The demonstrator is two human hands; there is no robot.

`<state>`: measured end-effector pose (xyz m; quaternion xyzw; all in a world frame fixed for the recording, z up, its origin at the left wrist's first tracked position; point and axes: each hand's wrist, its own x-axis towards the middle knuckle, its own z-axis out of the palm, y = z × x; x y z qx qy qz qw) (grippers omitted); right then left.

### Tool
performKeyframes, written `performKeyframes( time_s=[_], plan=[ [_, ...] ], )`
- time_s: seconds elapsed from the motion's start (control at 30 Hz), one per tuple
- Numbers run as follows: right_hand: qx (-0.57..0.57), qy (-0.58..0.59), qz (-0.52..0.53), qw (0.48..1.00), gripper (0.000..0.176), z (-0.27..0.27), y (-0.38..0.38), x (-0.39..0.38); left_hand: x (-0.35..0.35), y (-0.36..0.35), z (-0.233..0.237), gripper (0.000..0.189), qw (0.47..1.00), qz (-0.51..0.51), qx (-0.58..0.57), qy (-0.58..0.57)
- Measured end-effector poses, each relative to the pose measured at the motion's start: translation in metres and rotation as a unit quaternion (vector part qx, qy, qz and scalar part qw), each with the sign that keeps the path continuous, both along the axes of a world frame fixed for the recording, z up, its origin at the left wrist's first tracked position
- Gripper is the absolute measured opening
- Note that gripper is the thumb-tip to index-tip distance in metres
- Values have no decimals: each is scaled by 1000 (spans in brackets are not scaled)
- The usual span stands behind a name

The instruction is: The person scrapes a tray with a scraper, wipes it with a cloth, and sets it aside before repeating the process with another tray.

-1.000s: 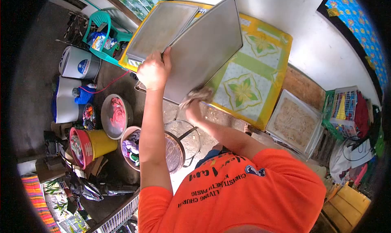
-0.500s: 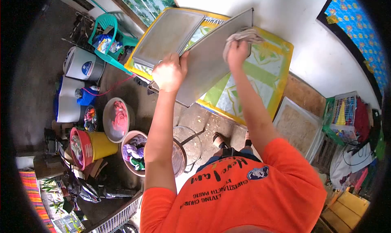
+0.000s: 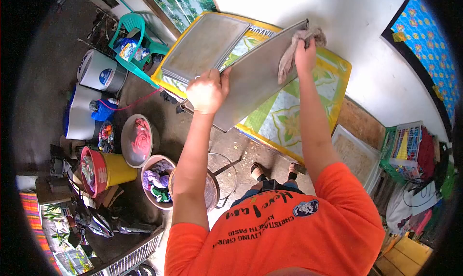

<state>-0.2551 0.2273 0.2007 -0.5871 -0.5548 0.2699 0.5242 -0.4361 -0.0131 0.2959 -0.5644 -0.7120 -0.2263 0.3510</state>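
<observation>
A grey metal tray (image 3: 255, 78) is tilted up over a table with a yellow, green and white cover (image 3: 284, 124). My left hand (image 3: 208, 90) is closed round the tray's near left edge, thumb on its face. In my right hand (image 3: 306, 56) is a crumpled, dingy cloth (image 3: 288, 61), which lies against the tray's far right edge and hangs down over its face. More flat grey trays (image 3: 205, 44) lie stacked on the table's left part.
Left of me are a green chair (image 3: 130, 49), basins with clothes (image 3: 156, 179), a red bucket (image 3: 91, 172) and a yellow one (image 3: 120, 171). A framed board (image 3: 354, 155) and a crate (image 3: 402, 145) stand at the right. A white wall (image 3: 337, 15) rises behind the table.
My right hand and the cloth have moved right and slightly up, to the tray's far edge. The cloth hangs lower now. My left hand keeps its hold on the tray.
</observation>
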Motion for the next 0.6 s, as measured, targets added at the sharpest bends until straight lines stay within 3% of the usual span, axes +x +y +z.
performKeyframes(
  time_s=[0.17, 0.27, 0.33, 0.4, 0.47, 0.5, 0.57, 0.6],
  plan=[
    [-129, 23, 17, 991, 68, -94, -5, 9, -7, 4, 0, 42, 1000, 3, -8, -2],
    [-193, 133, 3, 972, 65, -151, -14, 8, -7, 5, 2, 41, 1000, 10, -13, -2],
    [-197, 186, -23, 962, 60, -238, 0, -5, -5, 5, 2, 41, 1000, 15, -23, -9],
    [-205, 247, -47, 946, 52, -215, -34, -19, -4, 5, 3, 42, 999, 28, -29, -8],
    [-206, 221, -37, 952, 50, -163, -99, -40, -3, 4, 1, 42, 999, 39, -34, -10],
    [-182, 292, 12, 939, 47, -165, -133, -56, -4, 5, 0, 43, 998, 44, -35, -12],
    [-226, 127, 67, 964, 46, -201, -208, -93, -7, 7, -2, 43, 998, 55, -40, -12],
    [-254, 138, 75, 954, 43, -199, -254, -112, -8, 7, -3, 43, 997, 61, -44, -11]
  ],
)
